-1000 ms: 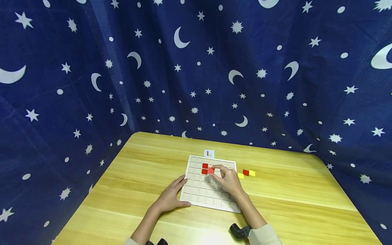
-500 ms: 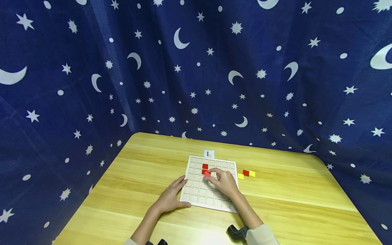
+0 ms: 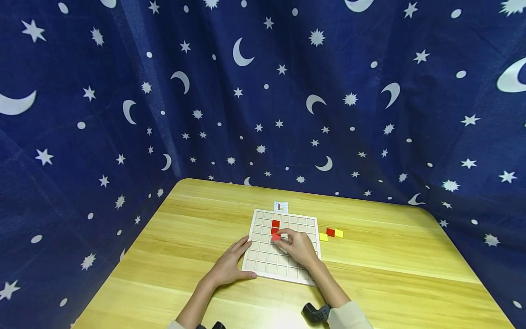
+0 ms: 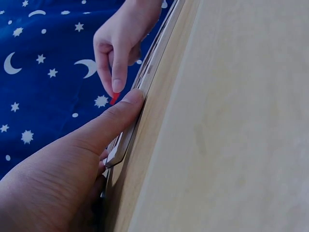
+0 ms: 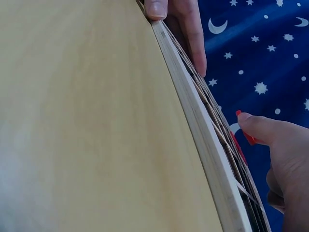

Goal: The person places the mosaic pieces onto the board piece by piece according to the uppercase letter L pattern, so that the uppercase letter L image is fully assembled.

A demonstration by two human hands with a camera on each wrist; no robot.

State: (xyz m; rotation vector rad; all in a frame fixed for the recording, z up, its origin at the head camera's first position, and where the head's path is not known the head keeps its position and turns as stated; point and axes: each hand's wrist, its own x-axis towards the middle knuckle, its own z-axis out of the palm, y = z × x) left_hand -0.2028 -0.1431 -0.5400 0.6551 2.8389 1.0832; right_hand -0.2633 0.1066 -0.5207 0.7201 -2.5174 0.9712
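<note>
My right hand pinches a red square tile between thumb and forefinger. This tile is tilted close over the white grid board, overlapping the cell just in front of two red tiles set one behind the other in the board. At the board's near left corner, my left hand rests with straight fingers along the left edge and thumb against the front edge. The left thumb presses the board's rim in the left wrist view. The right fingers hide some middle cells.
Two yellow tiles and a red tile lie on the wooden table right of the board. Behind the board sits a small card with a printed grid pattern. A dark curtain with moons and stars hangs behind the table.
My right hand has moved left and toward me with the pinched red tile, from beside the two placed tiles to just in front of them. My left hand stays on the board's corner.
</note>
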